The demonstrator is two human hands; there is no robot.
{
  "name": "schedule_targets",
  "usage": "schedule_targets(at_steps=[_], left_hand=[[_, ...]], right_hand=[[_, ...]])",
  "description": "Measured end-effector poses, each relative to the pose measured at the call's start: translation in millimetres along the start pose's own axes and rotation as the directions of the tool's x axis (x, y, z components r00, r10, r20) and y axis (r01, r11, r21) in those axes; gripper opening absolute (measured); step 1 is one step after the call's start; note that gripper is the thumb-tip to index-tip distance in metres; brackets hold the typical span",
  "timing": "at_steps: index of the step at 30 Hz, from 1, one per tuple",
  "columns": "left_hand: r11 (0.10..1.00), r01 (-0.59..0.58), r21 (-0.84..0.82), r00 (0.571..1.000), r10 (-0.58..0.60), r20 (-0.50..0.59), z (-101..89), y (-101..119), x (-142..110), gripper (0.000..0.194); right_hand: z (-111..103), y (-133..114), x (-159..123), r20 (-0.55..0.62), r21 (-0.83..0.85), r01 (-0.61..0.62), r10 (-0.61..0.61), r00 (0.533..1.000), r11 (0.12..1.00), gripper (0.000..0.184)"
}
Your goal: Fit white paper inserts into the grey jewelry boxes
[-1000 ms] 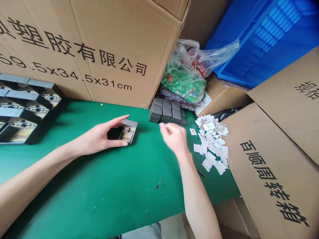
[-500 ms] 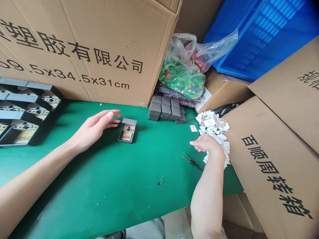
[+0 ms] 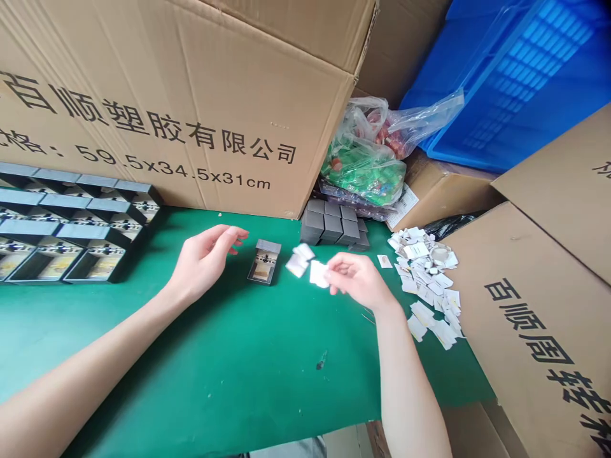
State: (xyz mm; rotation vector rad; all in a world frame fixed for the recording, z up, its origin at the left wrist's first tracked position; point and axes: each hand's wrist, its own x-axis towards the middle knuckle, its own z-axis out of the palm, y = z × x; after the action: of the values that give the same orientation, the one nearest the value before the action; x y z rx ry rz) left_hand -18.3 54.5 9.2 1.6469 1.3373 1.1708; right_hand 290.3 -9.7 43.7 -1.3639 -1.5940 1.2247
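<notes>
A green table spreads across the middle of the frame. At the left edge, rows of dark boxes stand with their lids up, in front of a large printed carton that fills the upper left. The left hand is right of these rows, fingers loosely curled, holding nothing that shows. Just right of it, near the middle, a small open box lies on the table, untouched. Next come a few white cards, blurred; whether they rest on the table I cannot tell. The right hand pinches a white card between thumb and fingers. Above it sit stacked grey blocks and plastic bags; at right is a heap of paper pieces, with a blue crate at upper right.

The carton's base bounds the far side of the table. Between the forearms, a broad stretch of green runs down to the front edge, which slants up toward the lower right. There a tilted cardboard panel borders the heap closely, leaving little width on that side.
</notes>
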Motion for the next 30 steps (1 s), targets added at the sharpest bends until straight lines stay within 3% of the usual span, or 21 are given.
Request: schedule_targets(at_steps=[3,6,9,12,15,18,21,25,27,30], left_hand=[[0.965,-0.188,0.180,0.973,0.208,-0.098,-0.3,5,-8,0.033],[0.879,-0.384,0.283,0.896,0.429,-0.117,0.6,13,-18,0.031],[0.809,-0.514,0.284,0.841,0.541,-0.018,2.4,22,-28,0.031],[0.795,-0.572,0.203,0.820,0.555,0.140,4.4,31,-36,0.026],[0.844,-0.514,0.155,0.848,0.473,0.239,6.3,35,-38,0.035],[0.936,-0.343,0.085,0.892,0.296,0.341,7.5,36,-35,0.050],[0.990,-0.140,-0.021,0.892,0.135,0.431,7.8,38,-32,0.045],[0.996,-0.020,-0.082,0.882,0.057,0.467,7.2,37,-29,0.045],[0.997,0.003,-0.073,0.889,0.031,0.457,6.4,33,-26,0.046],[0.998,0.005,-0.059,0.893,0.022,0.449,5.7,28,-23,0.048]], right_hand=[[20,-3,4,0.014,0.150,0.049,-0.052,0.999,0.987,0.023],[28,-1,5,-0.024,0.227,0.056,-0.052,0.998,0.972,0.027],[32,2,6,-0.064,0.298,0.079,-0.062,0.996,0.951,0.030],[41,3,7,-0.061,0.358,0.094,-0.077,0.995,0.929,0.030],[55,1,8,-0.066,0.372,0.109,-0.091,0.994,0.922,0.030],[69,-2,7,-0.148,0.274,0.209,-0.173,0.974,0.939,0.023],[83,-2,5,-0.225,0.020,0.403,-0.388,0.894,0.915,0.009],[95,0,2,-0.204,-0.184,0.553,-0.582,0.788,0.813,0.009],[97,0,1,-0.237,-0.181,0.533,-0.562,0.792,0.827,0.011],[97,1,3,-0.343,-0.033,0.315,-0.306,0.888,0.949,0.016]])
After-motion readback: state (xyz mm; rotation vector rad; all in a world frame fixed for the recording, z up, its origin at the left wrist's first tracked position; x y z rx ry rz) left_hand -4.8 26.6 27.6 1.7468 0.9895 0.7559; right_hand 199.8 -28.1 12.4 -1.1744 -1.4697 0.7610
